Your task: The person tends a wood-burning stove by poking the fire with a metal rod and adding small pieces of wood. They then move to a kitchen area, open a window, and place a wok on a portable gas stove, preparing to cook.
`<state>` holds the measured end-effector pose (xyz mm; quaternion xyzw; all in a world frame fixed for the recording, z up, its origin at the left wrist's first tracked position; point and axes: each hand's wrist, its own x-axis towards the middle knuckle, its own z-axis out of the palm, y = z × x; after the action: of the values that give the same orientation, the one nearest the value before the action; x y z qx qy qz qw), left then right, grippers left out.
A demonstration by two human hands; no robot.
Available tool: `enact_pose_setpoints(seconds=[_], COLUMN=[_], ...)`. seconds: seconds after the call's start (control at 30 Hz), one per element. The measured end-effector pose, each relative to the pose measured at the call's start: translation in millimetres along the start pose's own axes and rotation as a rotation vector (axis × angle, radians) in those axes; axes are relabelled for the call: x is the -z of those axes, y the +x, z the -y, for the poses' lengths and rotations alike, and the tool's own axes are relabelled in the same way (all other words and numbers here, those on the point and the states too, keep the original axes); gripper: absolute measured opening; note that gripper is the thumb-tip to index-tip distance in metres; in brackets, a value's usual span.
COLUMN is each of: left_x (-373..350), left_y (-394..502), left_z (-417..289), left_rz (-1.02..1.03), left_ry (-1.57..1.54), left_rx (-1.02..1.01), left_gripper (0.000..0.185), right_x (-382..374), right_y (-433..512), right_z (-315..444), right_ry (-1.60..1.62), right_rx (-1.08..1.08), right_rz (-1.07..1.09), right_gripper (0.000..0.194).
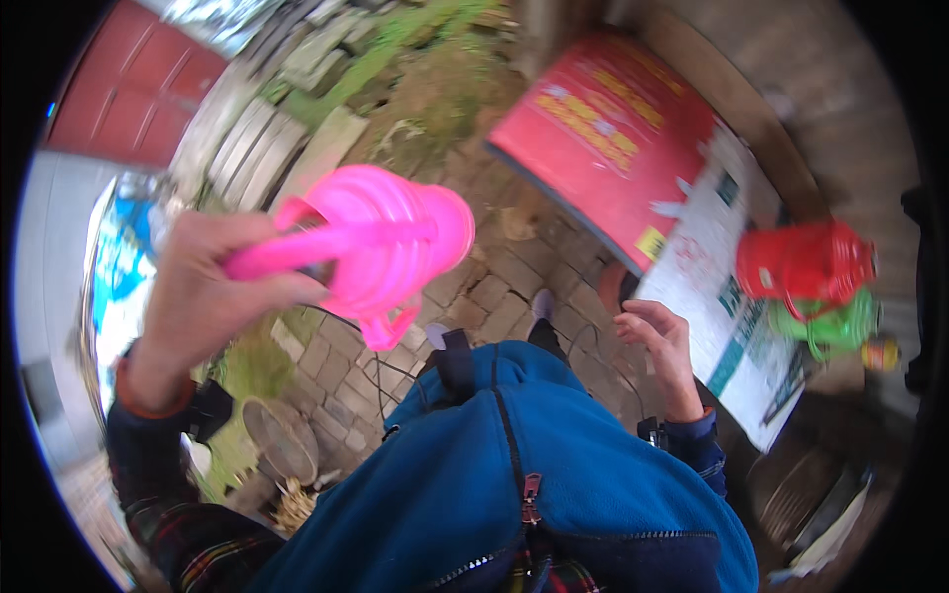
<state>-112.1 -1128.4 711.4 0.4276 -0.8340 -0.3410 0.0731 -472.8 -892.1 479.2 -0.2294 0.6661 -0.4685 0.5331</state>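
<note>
A bright pink plastic thermos flask (385, 237) hangs tilted in the air at the left, over the brick paving. My left hand (200, 289) grips its top carrying handle, with the thumb below and the fingers above. A second, smaller handle sticks out from the flask's side. My right hand (660, 337) holds nothing. Its fingers are bent and apart, beside the near edge of a table with a red and white cover. Further right on that cover lie or stand a red thermos flask (789, 263) and a translucent green one (823, 322), close together.
The red printed table cover (593, 118) meets a white printed sheet (712, 296). A small yellow bottle (881, 353) is by the green flask. Thin cables cross the brick paving (489, 296) near my feet. A round basin (282, 437) and stacked slabs (256, 152) are at the left.
</note>
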Motion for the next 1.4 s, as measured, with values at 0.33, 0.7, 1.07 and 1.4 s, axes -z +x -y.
enact_pose_setpoints(seconds=[0.33,0.7,1.07,1.4], left_x=[-86.8,-137.1,-47.0,68.2], left_y=[-211.8,-379.5,-365.4,-299.1], left_z=[313.0,510.1,631.6,877.3], left_rz=[-0.43,-1.321,-1.815,-1.802], left_ry=[-0.444,-1.236,-1.104,-1.205], left_rx=[0.761,1.316,2.005,1.985], left_gripper=[0.034,0.03,0.06,0.063], right_x=[-246.2,-404.7,-687.4,-1050.6], right_y=[97.0,309.1,560.5,749.8], right_z=[29.2,53.4,102.5,192.0], right_ry=[-0.239,-0.458,-0.474,-0.507], right_rx=[-0.136,-0.147,-0.249,-0.003], right_rz=[0.293,0.109,0.045,0.298], right_gripper=[0.035,0.017,0.031,0.03])
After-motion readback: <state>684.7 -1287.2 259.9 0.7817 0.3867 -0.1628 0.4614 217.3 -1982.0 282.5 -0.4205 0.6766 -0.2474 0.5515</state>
